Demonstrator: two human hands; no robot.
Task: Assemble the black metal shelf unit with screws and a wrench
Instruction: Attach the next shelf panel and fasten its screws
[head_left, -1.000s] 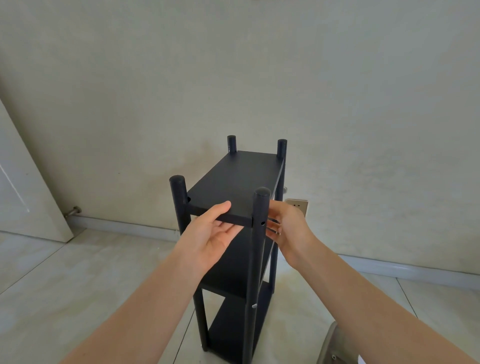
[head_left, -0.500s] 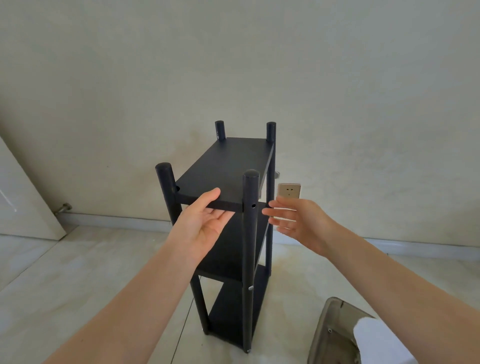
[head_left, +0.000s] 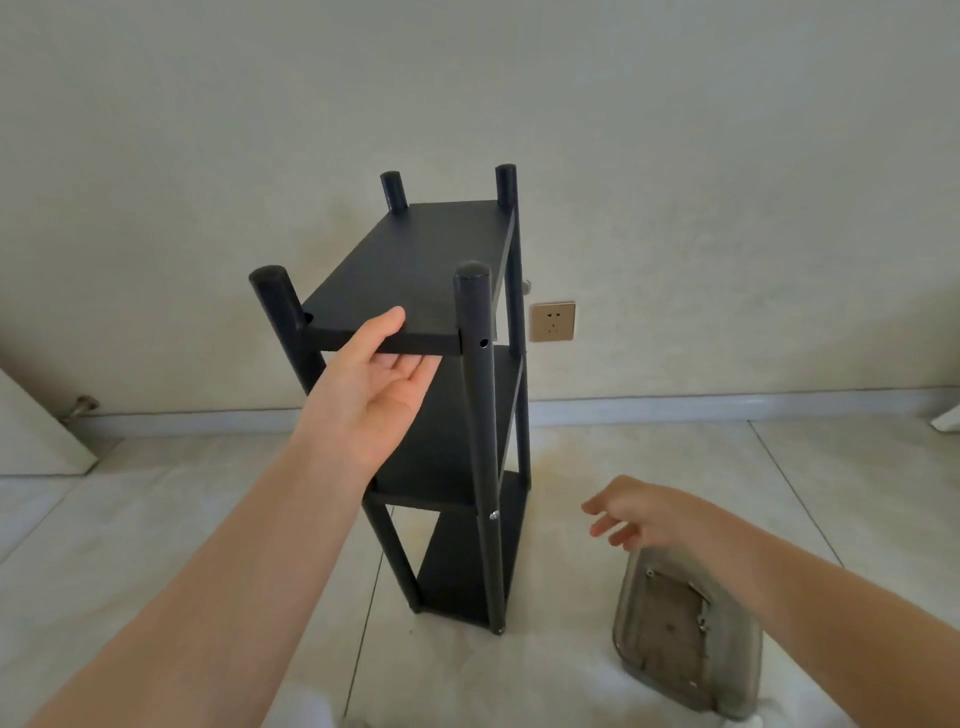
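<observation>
The black metal shelf unit (head_left: 415, 260) stands upright on the tiled floor, with three shelves between four round posts. My left hand (head_left: 376, 384) holds the near edge of the top shelf, thumb on top and fingers underneath. The near right post (head_left: 480, 415) shows an empty screw hole at top-shelf height and a silver screw lower down. My right hand (head_left: 631, 514) hovers low to the right of the unit, fingers loosely spread, holding nothing, just above a grey plastic tray (head_left: 680, 629) with several small screws in it.
A wall with a gold-coloured socket (head_left: 552, 321) stands close behind the unit. A white door (head_left: 31, 431) with a floor stop is at the left. Something white lies at the frame's bottom edge near my body.
My right hand has left the top shelf's right side and dropped down to the right, over the tray. My left hand has kept its hold on the shelf edge.
</observation>
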